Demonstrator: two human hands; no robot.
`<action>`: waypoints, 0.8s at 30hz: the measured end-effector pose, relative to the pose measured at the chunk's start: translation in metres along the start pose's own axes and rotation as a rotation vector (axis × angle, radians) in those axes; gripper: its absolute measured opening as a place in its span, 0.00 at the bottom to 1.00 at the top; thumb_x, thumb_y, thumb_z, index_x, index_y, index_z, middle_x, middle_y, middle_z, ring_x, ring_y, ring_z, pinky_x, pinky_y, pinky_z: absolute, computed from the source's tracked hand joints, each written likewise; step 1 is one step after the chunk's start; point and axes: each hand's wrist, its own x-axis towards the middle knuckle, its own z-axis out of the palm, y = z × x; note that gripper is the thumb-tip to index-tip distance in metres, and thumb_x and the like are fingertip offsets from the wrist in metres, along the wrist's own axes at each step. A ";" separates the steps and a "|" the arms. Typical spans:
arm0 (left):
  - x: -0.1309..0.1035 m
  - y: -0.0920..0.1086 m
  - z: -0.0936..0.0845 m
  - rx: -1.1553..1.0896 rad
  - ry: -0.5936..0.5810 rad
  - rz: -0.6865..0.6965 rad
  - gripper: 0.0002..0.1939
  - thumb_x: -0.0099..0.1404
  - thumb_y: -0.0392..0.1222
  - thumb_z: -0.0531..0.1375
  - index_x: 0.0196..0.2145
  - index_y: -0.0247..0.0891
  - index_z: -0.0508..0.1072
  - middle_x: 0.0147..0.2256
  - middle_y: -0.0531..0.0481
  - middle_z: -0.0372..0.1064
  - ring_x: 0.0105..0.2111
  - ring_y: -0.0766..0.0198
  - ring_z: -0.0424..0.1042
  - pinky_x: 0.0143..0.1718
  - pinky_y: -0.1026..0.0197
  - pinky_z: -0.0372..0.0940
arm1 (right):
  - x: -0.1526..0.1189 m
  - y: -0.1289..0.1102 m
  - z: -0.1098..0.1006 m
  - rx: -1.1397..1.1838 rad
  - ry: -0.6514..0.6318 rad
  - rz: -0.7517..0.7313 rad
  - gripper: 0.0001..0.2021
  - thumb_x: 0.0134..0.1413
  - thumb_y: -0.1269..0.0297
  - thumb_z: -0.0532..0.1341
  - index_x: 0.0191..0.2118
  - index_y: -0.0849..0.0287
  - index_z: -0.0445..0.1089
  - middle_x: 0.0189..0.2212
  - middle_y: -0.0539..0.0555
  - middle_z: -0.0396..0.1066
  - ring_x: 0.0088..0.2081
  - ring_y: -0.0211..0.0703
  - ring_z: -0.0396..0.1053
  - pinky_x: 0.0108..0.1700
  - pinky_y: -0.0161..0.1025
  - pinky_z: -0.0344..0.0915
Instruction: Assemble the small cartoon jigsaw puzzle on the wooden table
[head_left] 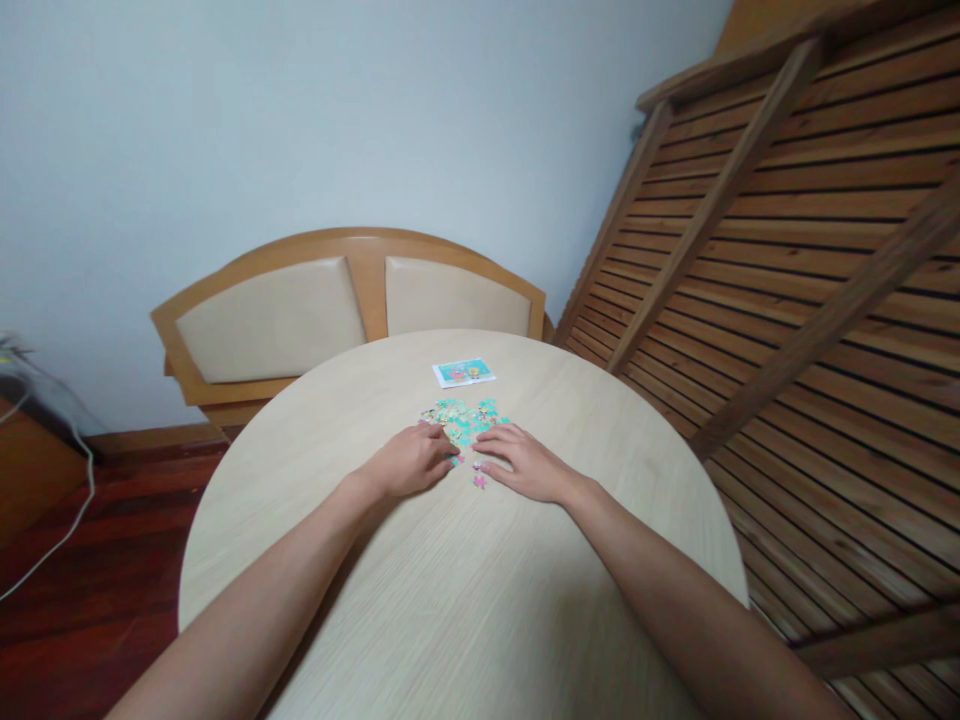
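Note:
A loose heap of small jigsaw puzzle pieces [466,421], mostly turquoise with some pink and yellow, lies in the middle of the round table [450,600]. My left hand [415,459] rests palm down at the heap's left side, its fingers stretched over the nearest pieces. From the right, my right hand [520,461] lies flat with fingers apart, touching the pieces' near edge. A pink puzzle piece [479,482] sits alone just below the right thumb. Beyond the heap is a small picture sheet [464,373] with cartoon figures on turquoise. Neither hand grips a piece that I can see.
Behind the table stands a wooden headboard [367,245] with cream padded panels, against a pale wall [300,110]. A large slatted wooden frame [787,260] leans along the right side. At left, a white cable [88,480] hangs down to the red-brown floor [112,560].

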 end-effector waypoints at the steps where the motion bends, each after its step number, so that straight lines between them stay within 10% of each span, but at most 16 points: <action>1: 0.001 0.000 0.002 0.006 0.007 -0.005 0.15 0.71 0.43 0.54 0.49 0.39 0.77 0.40 0.42 0.72 0.43 0.55 0.71 0.47 0.56 0.65 | 0.000 0.000 0.000 0.005 0.003 -0.008 0.15 0.66 0.57 0.58 0.53 0.56 0.74 0.51 0.59 0.73 0.55 0.50 0.68 0.60 0.52 0.61; 24: 0.001 -0.002 -0.001 -0.011 0.048 0.000 0.14 0.73 0.42 0.53 0.47 0.40 0.76 0.42 0.44 0.74 0.44 0.57 0.72 0.49 0.57 0.66 | 0.003 -0.005 -0.001 0.117 -0.004 -0.171 0.09 0.62 0.63 0.62 0.46 0.54 0.78 0.43 0.55 0.77 0.51 0.47 0.69 0.58 0.49 0.63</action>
